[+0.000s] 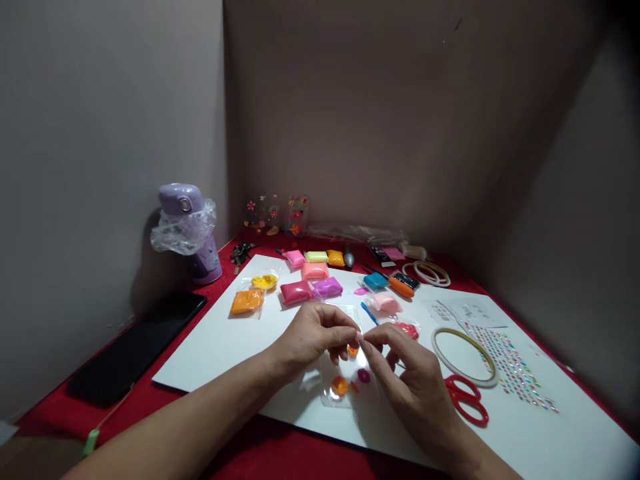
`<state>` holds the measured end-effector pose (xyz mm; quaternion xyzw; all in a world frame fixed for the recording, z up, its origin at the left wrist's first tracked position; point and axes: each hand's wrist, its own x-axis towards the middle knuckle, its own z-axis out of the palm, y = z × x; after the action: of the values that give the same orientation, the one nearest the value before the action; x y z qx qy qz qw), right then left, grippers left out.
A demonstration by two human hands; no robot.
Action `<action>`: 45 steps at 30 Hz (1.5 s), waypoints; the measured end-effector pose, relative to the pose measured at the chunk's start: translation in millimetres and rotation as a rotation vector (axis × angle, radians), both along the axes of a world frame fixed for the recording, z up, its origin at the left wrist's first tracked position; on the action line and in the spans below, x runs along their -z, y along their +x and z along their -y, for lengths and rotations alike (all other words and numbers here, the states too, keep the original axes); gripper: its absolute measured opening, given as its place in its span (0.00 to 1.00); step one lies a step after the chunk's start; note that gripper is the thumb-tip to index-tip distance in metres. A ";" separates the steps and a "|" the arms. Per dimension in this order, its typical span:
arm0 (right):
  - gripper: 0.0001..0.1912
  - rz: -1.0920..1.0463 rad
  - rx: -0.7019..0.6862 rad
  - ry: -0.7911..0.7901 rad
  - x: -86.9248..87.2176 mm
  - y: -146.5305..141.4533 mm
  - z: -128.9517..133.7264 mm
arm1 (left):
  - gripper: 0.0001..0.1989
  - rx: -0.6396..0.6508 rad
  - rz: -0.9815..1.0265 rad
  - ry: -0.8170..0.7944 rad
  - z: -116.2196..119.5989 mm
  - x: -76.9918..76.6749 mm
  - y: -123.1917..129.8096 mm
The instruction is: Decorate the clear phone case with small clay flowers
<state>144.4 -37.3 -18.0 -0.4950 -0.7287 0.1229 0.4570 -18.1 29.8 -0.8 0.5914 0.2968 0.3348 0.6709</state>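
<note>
My left hand (325,333) and my right hand (405,367) meet fingertip to fingertip, both closed in a pinch. Between them is a small bit of pale pink clay (359,337), mostly hidden by the fingers. Right below the hands lies a clear phone case (327,399) on a white board (210,353). It carries an orange clay flower (340,385), a magenta clay piece (363,376) and a small orange clay strip (355,387). Another orange clay piece (353,350) shows partly under my left fingers. An opened pale pink clay packet (387,304) sits beyond my right hand.
Several clay packets, among them crimson (296,292) and orange (247,303), lie across the board. To the right are red scissors (467,400), a tape roll (493,373) and gem stickers (515,367). A black phone (140,347) and purple bottle (203,257) stand left.
</note>
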 end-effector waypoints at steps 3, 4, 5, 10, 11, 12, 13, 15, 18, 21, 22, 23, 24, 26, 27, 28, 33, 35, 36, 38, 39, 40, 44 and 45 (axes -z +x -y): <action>0.07 0.019 0.001 0.022 0.9 -0.5 0.6 | 0.09 -0.019 -0.012 0.015 1.1 0.0 0.7; 0.06 0.020 0.002 0.027 0.9 -0.8 0.7 | 0.09 -0.030 -0.015 0.018 1.7 -0.2 1.4; 0.06 0.017 0.003 0.026 0.7 -1.1 0.7 | 0.09 -0.039 -0.018 0.022 2.5 -0.6 2.2; 0.08 -0.006 0.007 0.003 -1.0 -2.0 0.0 | 0.06 -0.060 -0.053 0.092 6.0 -1.0 5.3; 0.08 -0.007 0.016 0.000 -1.0 -1.8 -0.2 | 0.06 -0.061 -0.057 0.104 6.4 -0.6 5.5; 0.09 -0.008 0.025 -0.001 -0.6 -1.6 -0.3 | 0.06 -0.063 -0.061 0.109 6.7 0.0 5.4; 0.08 -0.007 0.034 -0.002 -0.1 -1.3 -0.3 | 0.07 -0.063 -0.066 0.109 6.8 0.5 5.3; 0.08 0.003 0.040 0.001 1.1 -0.7 0.1 | 0.09 -0.051 -0.086 0.108 6.8 1.4 4.6; 0.08 0.020 0.041 0.007 2.5 -0.2 1.5 | 0.10 -0.031 -0.130 0.138 6.4 1.5 3.5; 0.08 0.022 0.029 -0.004 2.9 -0.1 2.7 | 0.08 -0.034 -0.152 0.174 7.4 0.9 2.7; 0.07 0.023 0.022 -0.007 3.1 -0.1 2.8 | 0.07 -0.044 -0.165 0.200 8.4 0.8 2.6; 0.07 0.025 0.017 -0.012 3.3 -0.1 2.7 | 0.06 -0.055 -0.188 0.239 9.5 0.7 2.6; 0.07 0.028 0.016 -0.014 3.6 -0.1 2.4 | 0.06 -0.071 -0.215 0.293 10.9 0.7 2.7; 0.07 0.036 0.022 -0.012 4.3 0.0 1.5 | 0.06 -0.112 -0.268 0.427 13.5 1.1 3.2; 0.07 0.042 0.026 -0.010 4.7 0.0 1.0 | 0.06 -0.128 -0.284 0.477 14.6 1.4 3.5; 0.07 0.047 0.031 -0.008 5.0 -0.1 0.7 | 0.06 -0.137 -0.289 0.501 15.3 1.7 3.9; 0.08 0.038 0.071 -0.010 4.9 -0.3 1.0 | 0.08 -0.107 -0.224 0.336 15.5 1.8 5.5; 0.08 0.020 0.080 -0.021 4.1 -0.4 1.3 | 0.08 -0.146 -0.204 0.313 15.1 0.8 6.2; 0.08 0.006 0.080 -0.029 3.5 -0.5 1.4 | 0.08 -0.172 -0.192 0.305 15.0 0.2 6.6; 0.08 -0.022 0.066 -0.048 2.2 -0.8 1.6 | 0.08 -0.189 -0.163 0.263 14.8 -0.9 7.4; 0.08 -0.036 0.056 -0.055 1.6 -1.2 1.8 | 0.07 -0.176 -0.148 0.225 14.6 -1.3 7.8; 0.08 -0.048 0.047 -0.058 1.0 -1.6 2.0 | 0.06 -0.156 -0.134 0.184 14.5 -1.5 8.1; 0.08 -0.052 0.029 -0.039 0.8 -2.8 3.1 | 0.07 -0.113 -0.091 0.087 13.3 -0.6 8.1; 0.09 -0.040 0.032 -0.032 1.3 -2.8 3.2 | 0.07 -0.110 -0.082 0.085 13.0 -0.1 8.0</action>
<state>141.6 -40.5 -19.3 -0.5112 -0.7095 0.1371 0.4652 -10.1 16.9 -0.7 0.6155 0.3417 0.3588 0.6130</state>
